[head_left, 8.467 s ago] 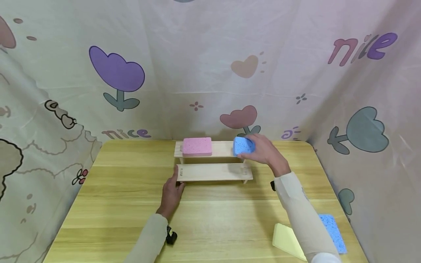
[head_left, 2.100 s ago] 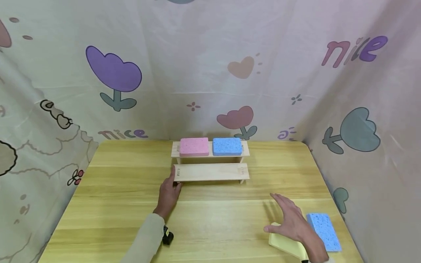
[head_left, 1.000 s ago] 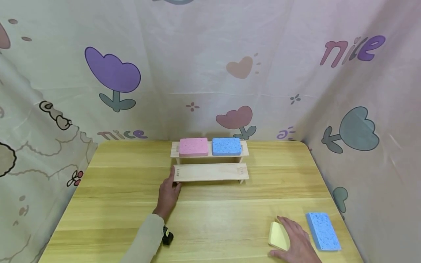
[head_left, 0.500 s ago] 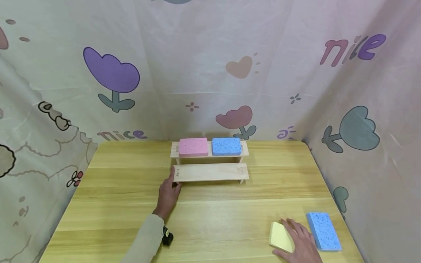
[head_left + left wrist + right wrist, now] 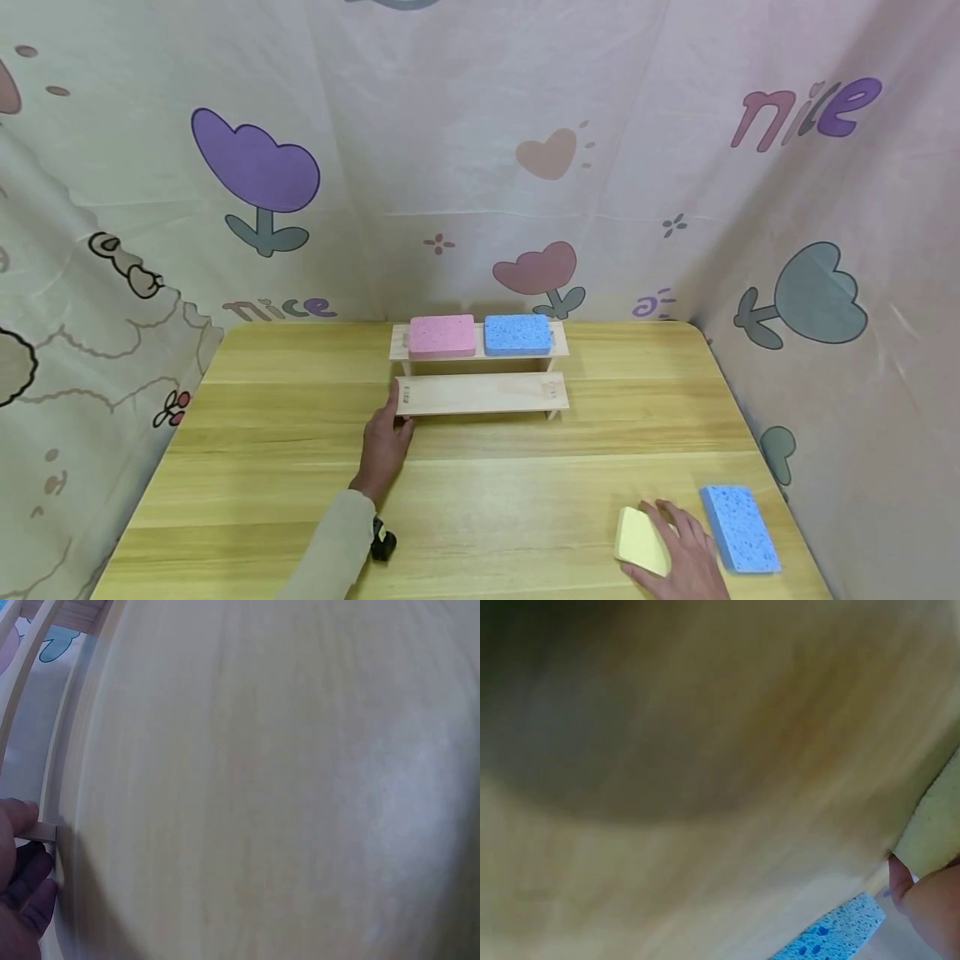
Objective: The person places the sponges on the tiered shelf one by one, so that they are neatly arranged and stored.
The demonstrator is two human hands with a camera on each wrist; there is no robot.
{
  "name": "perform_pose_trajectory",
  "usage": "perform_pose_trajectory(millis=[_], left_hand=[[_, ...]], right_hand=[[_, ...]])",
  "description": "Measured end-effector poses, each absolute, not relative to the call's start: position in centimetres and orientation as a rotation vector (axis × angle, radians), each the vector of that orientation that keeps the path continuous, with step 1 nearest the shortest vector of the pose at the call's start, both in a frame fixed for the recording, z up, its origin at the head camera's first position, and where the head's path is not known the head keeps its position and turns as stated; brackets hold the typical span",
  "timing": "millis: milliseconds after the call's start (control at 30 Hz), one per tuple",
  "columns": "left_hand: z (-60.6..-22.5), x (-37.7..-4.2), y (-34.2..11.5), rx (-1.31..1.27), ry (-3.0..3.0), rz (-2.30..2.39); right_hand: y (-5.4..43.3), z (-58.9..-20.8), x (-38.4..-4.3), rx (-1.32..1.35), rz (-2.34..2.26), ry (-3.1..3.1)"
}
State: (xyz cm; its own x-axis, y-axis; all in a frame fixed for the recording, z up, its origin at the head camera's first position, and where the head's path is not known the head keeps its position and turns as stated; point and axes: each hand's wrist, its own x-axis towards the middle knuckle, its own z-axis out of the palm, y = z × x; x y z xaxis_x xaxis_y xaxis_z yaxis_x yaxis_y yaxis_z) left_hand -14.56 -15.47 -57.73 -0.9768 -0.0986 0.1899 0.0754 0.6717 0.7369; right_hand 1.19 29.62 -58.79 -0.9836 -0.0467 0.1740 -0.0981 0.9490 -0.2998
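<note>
A small two-tier wooden shelf (image 5: 480, 393) stands at the back middle of the table. My left hand (image 5: 382, 454) grips the left end of its lower tier; in the left wrist view, the thumb and curled fingers (image 5: 39, 904) pinch a thin wooden piece. On the upper tier a pink sponge (image 5: 441, 336) lies beside a blue sponge (image 5: 517, 334). At the front right, my right hand (image 5: 686, 554) holds a yellow sponge (image 5: 640, 542) between thumb and fingers, low over the table. The palm hides the sponge's right part.
A second blue sponge (image 5: 740, 529) lies flat just right of my right hand, near the table's right edge. The wooden table (image 5: 285, 433) meets a patterned cloth (image 5: 420, 167) at the back and sides. The shelf's lower tier bears nothing.
My right hand has set the blue sponge on the upper tier, let go, come back to the front right and taken hold of the yellow sponge. The left hand has stayed on the shelf.
</note>
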Motion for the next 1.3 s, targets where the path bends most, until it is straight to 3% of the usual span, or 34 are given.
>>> perform_pose_trajectory(millis=[633, 1300], left_hand=[[-57.6, -14.5, -15.4, 0.013, -2.666, -1.204], [-57.8, -14.6, -15.5, -0.006, -2.658, -1.194]], right_hand=[[29.4, -58.0, 1.2, 0.085, 0.48, -2.93], [28.7, -56.2, -1.1, 0.249, 0.459, -2.844]])
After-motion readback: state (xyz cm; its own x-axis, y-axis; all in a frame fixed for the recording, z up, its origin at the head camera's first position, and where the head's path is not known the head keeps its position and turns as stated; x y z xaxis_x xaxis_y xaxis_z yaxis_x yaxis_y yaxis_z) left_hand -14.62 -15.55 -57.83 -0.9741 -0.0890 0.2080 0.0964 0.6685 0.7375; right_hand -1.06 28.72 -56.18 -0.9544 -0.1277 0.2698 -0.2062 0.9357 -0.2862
